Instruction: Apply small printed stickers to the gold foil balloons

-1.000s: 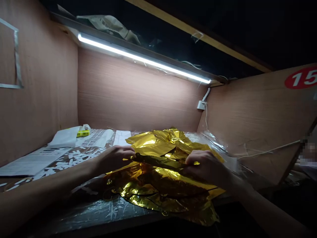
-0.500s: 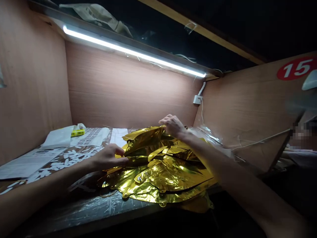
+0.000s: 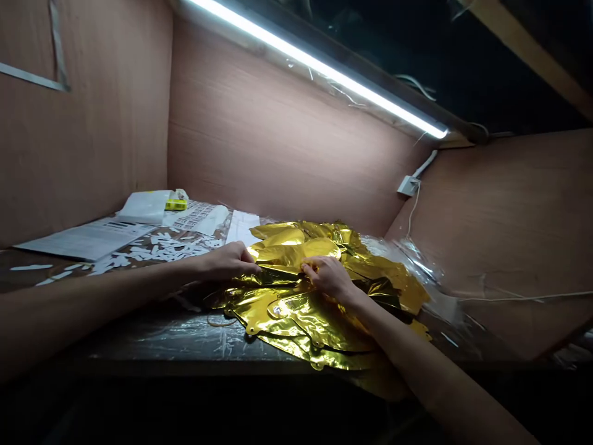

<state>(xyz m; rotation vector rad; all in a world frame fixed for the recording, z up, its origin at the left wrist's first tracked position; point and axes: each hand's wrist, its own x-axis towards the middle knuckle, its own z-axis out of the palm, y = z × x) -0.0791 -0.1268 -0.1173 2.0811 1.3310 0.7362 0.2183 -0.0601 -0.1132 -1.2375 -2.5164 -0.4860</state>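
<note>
A loose pile of shiny gold foil balloons [image 3: 296, 321], flat and uninflated, lies on the plastic-covered table. My left hand [image 3: 234, 259] is at the pile's left side, its thumb and fingers closed on the edge of one foil balloon [image 3: 282, 252]. Closed in a pinch, my right hand [image 3: 328, 275] grips the same sheet near its right part. Between the two hands the gold foil is stretched roughly level. Small round-ended tabs show along the front edges of the lower balloons. The fingertips of both hands are partly hidden by the foil.
White paper strips [image 3: 162, 247] lie scattered on the left, beside printed sheets [image 3: 88, 238] and a yellow packet [image 3: 176, 204]. Clear plastic bags [image 3: 419, 262] lie behind the pile on the right. A white cord [image 3: 413, 210] hangs from a wall socket box [image 3: 408, 185]. The table's front edge [image 3: 185, 369] runs close below.
My right hand has come down and toward me from the back of the pile and now pinches the foil. My left hand has closed on it. The view has turned left.
</note>
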